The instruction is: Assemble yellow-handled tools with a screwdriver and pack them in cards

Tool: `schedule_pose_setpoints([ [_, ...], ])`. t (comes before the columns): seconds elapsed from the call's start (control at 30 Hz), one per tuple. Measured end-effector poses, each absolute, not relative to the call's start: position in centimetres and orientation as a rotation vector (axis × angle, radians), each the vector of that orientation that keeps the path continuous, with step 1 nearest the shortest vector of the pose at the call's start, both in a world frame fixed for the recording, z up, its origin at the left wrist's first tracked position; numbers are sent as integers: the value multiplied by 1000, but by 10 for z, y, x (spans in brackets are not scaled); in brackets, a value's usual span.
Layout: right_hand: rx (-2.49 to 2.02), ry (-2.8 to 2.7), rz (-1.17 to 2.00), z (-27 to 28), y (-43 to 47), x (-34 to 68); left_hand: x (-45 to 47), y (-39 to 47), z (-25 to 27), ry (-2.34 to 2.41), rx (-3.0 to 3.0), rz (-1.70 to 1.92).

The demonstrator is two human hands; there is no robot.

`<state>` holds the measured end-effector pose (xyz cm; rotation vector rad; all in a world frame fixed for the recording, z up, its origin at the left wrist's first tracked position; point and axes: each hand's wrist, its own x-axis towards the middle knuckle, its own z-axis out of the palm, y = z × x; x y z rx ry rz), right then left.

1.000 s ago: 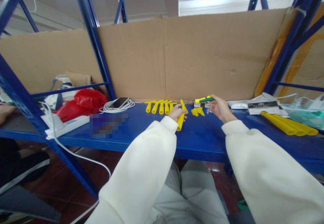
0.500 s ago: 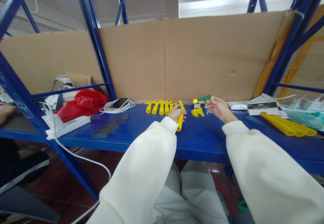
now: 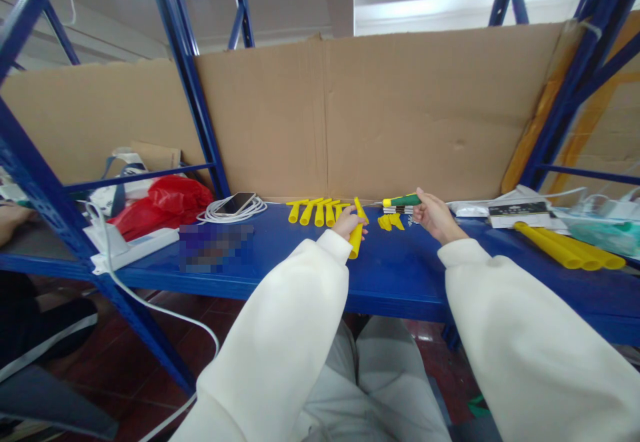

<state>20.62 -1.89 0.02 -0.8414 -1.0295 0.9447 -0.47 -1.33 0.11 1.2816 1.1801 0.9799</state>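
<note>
My left hand (image 3: 347,223) is closed around a yellow tube (image 3: 355,243) with a crosspiece at its far end, held over the blue shelf (image 3: 300,252). In my right hand (image 3: 434,217) is the green and yellow handle of a screwdriver (image 3: 404,200). Its thin shaft points left toward the far end of the tube; whether the tip touches it I cannot tell. Beneath the screwdriver lie small yellow pieces (image 3: 391,222) and a stack of small white and dark strips (image 3: 397,209). Several yellow T-shaped parts (image 3: 319,214) stand in a row left of my left hand.
Yellow tubes (image 3: 570,249) lie at the right beside a black and white box (image 3: 519,214). A phone (image 3: 237,203) rests on a coiled white cable (image 3: 213,215). Further left are a power strip (image 3: 150,245) and a red bag (image 3: 165,205). Cardboard (image 3: 400,109) stands behind. Another person's hand (image 3: 13,221) shows far left.
The screwdriver's handle has levelled out and turned slightly in my right hand. My left hand and the yellow tube stay nearly where they were.
</note>
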Motion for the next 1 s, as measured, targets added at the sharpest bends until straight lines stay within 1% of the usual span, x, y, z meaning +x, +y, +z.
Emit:
schedule_pose_setpoints([
  [0.23, -805, -988, 1012, 8, -28, 200, -5, -15, 2, 1186, 1295, 988],
  [0.47, -857, -933, 973, 6, -24, 201, -5, -16, 2, 1190, 1290, 983],
  [0.63, -865, -907, 1013, 4, -21, 203, -5, -16, 3, 1175, 1289, 976],
  [1.0, -799, -1046, 1034, 5, -26, 204, -5, -20, 5, 1180, 1266, 985],
])
